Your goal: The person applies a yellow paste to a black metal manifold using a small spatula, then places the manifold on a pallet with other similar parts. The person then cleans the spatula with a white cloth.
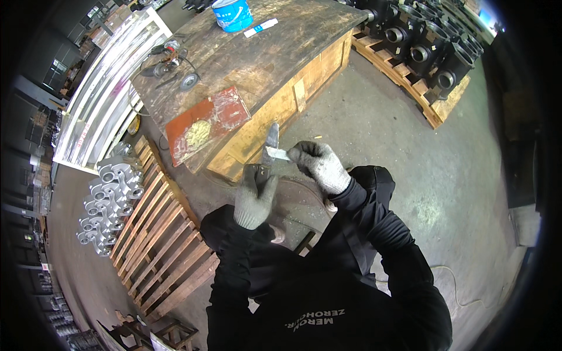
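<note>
Both my hands wear pale grey knit gloves and meet in front of my knees. My left hand (256, 196) is closed round the lower end of a grey putty knife (272, 136), its flat blade pointing up and away. From the right, my right hand (321, 165) pinches a short whitish scraper (277, 153) that lies across the knife's blade and seems to touch it. Ahead and to the left, a reddish board (225, 109) lies on the bench corner with a pale yellow heap of putty (198, 134) on it.
The worn wooden bench (281, 50) carries a blue can (232, 14), a white-and-blue tube (261, 27), an angle grinder (171, 55) and a grey disc (189, 81). Slatted pallet (170, 240) and silvery castings (111, 202) stand left; black castings (430, 50) on a pallet, far right.
</note>
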Available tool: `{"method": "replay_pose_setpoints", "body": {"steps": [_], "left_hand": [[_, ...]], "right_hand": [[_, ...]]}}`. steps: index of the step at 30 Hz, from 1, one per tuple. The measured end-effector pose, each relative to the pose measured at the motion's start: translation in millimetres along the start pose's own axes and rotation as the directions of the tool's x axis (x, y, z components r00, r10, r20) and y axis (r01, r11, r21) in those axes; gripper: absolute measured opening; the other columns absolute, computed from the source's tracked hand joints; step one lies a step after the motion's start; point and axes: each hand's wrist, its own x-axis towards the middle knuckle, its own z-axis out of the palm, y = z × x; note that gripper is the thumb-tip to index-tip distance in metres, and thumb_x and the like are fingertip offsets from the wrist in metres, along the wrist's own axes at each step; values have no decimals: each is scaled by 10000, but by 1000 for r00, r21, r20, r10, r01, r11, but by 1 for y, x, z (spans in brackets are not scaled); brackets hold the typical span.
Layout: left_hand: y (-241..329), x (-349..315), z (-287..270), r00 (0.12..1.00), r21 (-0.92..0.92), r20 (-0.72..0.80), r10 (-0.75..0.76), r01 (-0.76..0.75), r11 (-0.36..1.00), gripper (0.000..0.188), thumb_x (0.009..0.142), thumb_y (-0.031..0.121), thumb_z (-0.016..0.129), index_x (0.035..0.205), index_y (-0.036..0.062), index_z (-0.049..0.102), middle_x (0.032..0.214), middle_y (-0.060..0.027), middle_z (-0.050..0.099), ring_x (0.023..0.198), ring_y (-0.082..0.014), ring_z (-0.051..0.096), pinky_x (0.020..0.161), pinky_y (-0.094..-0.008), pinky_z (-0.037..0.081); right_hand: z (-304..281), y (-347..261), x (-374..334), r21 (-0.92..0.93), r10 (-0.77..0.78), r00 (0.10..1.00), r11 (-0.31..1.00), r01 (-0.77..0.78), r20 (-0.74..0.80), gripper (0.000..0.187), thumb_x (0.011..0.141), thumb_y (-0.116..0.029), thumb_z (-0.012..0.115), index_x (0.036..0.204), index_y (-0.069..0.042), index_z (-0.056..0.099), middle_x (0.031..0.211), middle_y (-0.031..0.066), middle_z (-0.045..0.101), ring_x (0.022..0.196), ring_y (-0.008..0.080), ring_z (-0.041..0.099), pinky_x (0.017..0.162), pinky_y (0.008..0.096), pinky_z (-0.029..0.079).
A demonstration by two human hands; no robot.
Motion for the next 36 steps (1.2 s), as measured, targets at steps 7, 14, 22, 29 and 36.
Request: {"method": "replay_pose_setpoints", "body": {"steps": [7,14,22,29,36], "left_hand": [[11,-7,-4,990,-134,62,-129,136,982,228,975,129,658,1051,4,483,804,-91,571,712,-189,573,664,-349,488],[22,-5,-12,932,-291,195,-306,352,890,146,1030,117,587,1074,11,496,813,-51,560,704,-126,551,634,-293,466],[24,-5,-7,959,-338,189,-211,266,903,174,1063,160,529,1162,18,547,756,-22,581,541,-87,547,466,-237,413],[39,-9,-11,926,-414,253,-281,366,833,194,1065,143,490,1172,-7,549,741,-30,559,540,-98,520,487,-234,405],[36,-13,-16,894,-506,319,-315,441,741,363,1072,239,488,1306,-32,549,794,-50,591,595,-117,549,547,-246,438]], "right_hand": [[-16,-3,18,187,16,1000,982,-14,-7,245,975,-269,695,992,-24,694,675,-58,501,565,57,414,512,242,310],[-19,-13,15,189,-53,998,980,60,-40,235,990,-251,675,1017,-17,673,678,-55,486,564,57,395,510,243,300],[5,1,-7,79,-37,995,996,30,90,303,999,-297,673,968,3,692,738,-38,554,662,55,477,592,243,395],[-4,-7,2,89,-70,996,994,64,61,240,990,-267,674,988,-27,690,685,-59,491,588,50,406,532,240,314],[-24,-19,25,228,-23,996,973,43,-89,314,973,-306,701,1066,-6,691,721,-39,544,594,63,462,526,219,345]]}}
